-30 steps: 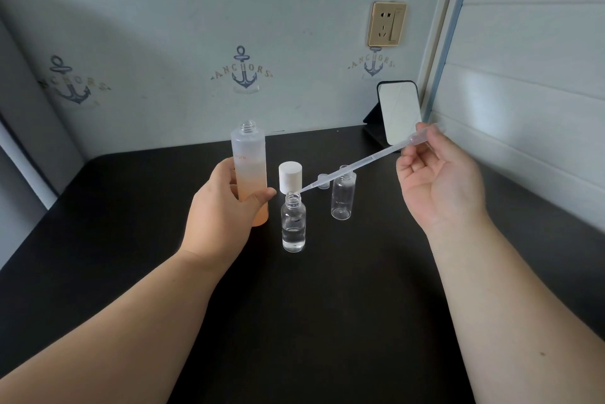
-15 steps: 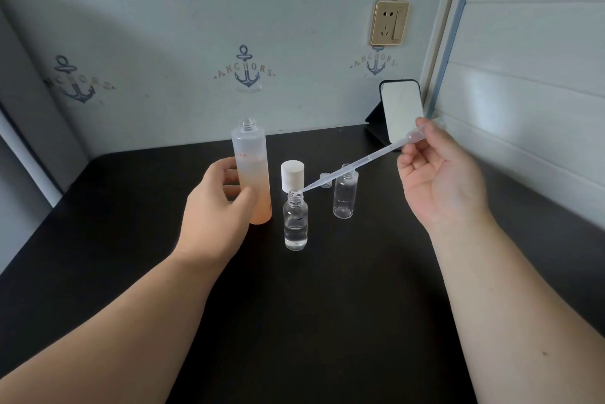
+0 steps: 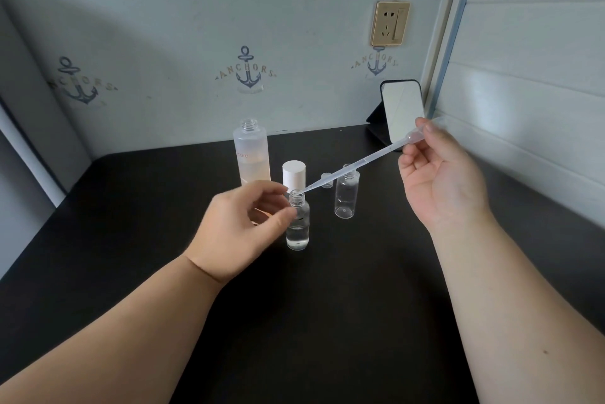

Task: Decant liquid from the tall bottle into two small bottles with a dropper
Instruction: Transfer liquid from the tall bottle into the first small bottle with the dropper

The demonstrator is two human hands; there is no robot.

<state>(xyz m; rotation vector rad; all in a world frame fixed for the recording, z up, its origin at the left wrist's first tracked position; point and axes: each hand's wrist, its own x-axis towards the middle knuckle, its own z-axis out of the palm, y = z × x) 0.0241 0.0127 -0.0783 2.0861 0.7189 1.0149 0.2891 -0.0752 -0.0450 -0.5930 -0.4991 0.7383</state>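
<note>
The tall frosted bottle (image 3: 251, 154) stands uncapped on the black table (image 3: 131, 240), its lower part peach-tinted. In front of it stands a small clear bottle (image 3: 298, 230), partly filled. My left hand (image 3: 239, 230) has thumb and forefinger curled at that bottle's neck. My right hand (image 3: 438, 181) pinches the bulb of a clear plastic dropper (image 3: 357, 163), whose tip hovers at the small bottle's mouth. A second small clear bottle (image 3: 346, 194) stands to the right, apart from both hands.
A white cap (image 3: 294, 172) stands between the tall bottle and the near small bottle. A tiny clear cap (image 3: 326, 180) lies behind the dropper. A small mirror (image 3: 403, 109) leans in the back right corner, below a wall socket (image 3: 390, 23).
My left hand let go of the tall bottle and moved right to the near small bottle's neck. The dropper tip stayed over that bottle's mouth.
</note>
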